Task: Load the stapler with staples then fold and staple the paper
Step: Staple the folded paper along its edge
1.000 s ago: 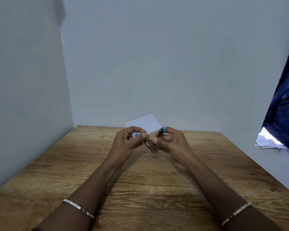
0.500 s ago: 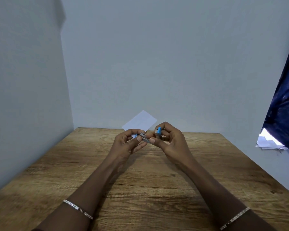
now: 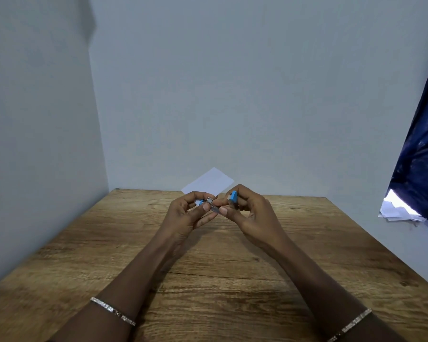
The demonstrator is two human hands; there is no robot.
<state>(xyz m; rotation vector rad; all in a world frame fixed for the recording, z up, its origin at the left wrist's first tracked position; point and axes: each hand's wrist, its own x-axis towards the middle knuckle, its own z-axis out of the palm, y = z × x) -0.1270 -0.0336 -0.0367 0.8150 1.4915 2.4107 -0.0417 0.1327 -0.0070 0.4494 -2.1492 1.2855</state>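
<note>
Above the middle of the brown wooden table [image 3: 208,292], up off the wood, between the fingertips of both hands: a small blue and silver metal stapler [image 3: 214,207]. Silver end pinched by the curled fingers and thumb of the left hand [image 3: 190,214]. Blue end gripped in the curled fingers of the right hand [image 3: 253,213].

Lots of bare wood under the fingers and out to both sides. Table edges well apart from them.

Just behind the fingers, by the far table edge, a flat white sheet of paper [image 3: 209,183]. Far right of the fingers, past the table edge, a dark blue cloth [image 3: 420,156] and a small heap of white papers [image 3: 395,211].

Bottom of the sheet hidden behind the left fingers. Lying or leaning: cannot tell. Middle of the stapler partly covered by fingertips, too small to see any staples. Cloth cut off at the right edge, both arms at the bottom.
</note>
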